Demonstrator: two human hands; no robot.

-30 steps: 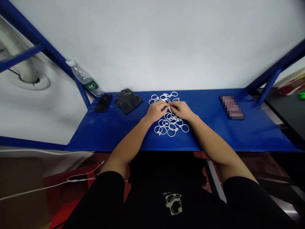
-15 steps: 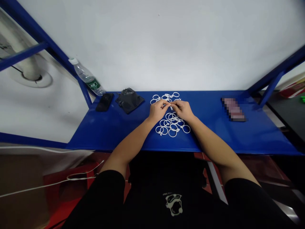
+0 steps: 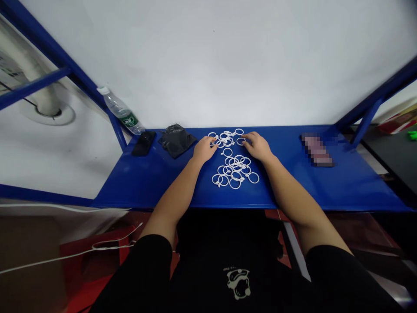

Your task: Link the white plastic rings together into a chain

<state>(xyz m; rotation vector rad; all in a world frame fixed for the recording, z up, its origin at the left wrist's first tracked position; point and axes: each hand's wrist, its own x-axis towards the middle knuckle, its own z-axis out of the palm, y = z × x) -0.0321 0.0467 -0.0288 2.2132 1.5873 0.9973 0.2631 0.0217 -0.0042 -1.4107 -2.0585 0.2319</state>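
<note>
The left hand [image 3: 204, 149], fingers loosely bent, is at the left edge of the far rings [image 3: 224, 136] on the blue table [image 3: 146, 178], while the right hand [image 3: 258, 146] has its fingertips at a ring on their right edge; I cannot tell whether either grips anything. One lone ring [image 3: 227, 157] lies between this group and the near rings [image 3: 237, 165], which overlap in a loose pile between the forearms. Off to the left are a bag [image 3: 177, 140], a phone [image 3: 143, 143] and a leaning bottle [image 3: 122, 114].
</note>
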